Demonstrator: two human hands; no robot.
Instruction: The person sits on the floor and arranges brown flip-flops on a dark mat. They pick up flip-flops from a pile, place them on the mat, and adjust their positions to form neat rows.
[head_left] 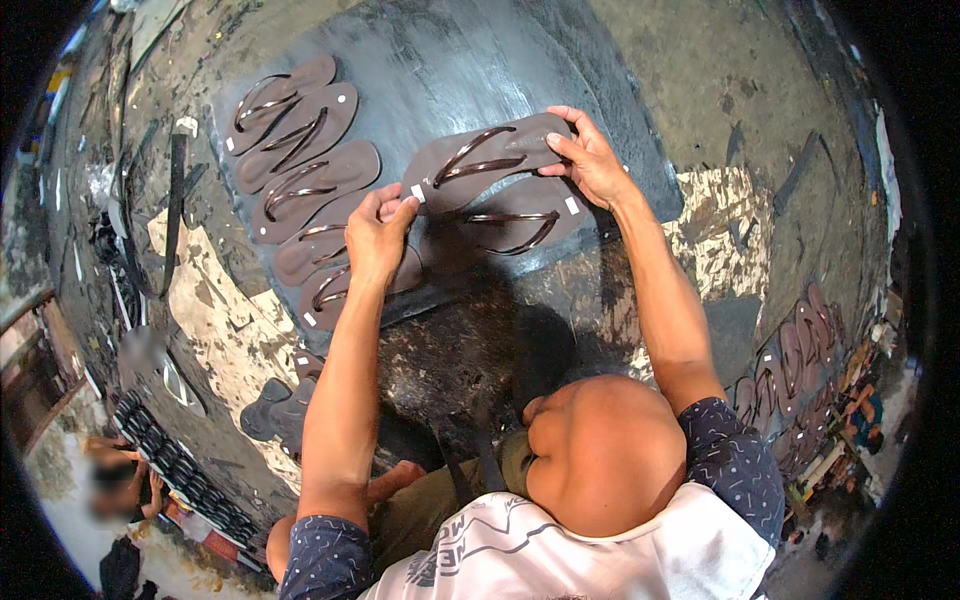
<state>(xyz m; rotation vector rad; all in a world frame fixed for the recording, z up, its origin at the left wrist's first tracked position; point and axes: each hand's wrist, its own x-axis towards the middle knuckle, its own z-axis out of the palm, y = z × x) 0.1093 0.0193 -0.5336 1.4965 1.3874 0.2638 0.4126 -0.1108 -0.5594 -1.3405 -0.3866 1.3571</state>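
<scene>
I hold a brown flip-flop sandal (485,160) by its two ends, just above a dark sheet (450,60). My left hand (380,235) pinches the near-left end, by a small white tag. My right hand (590,160) grips the far-right end with its fingertips. A second brown sandal (525,225) lies flat right under it. To the left, several more brown sandals (300,135) lie overlapping in a slanted row on the same sheet, each with a white tag at its edge.
More brown sandals (790,370) are lined up on the ground at the right. Dark soles (275,410) lie near my left knee. Black stacked pieces (180,460) run along the lower left, where another person (110,480) sits. The floor (740,90) is stained and patchy.
</scene>
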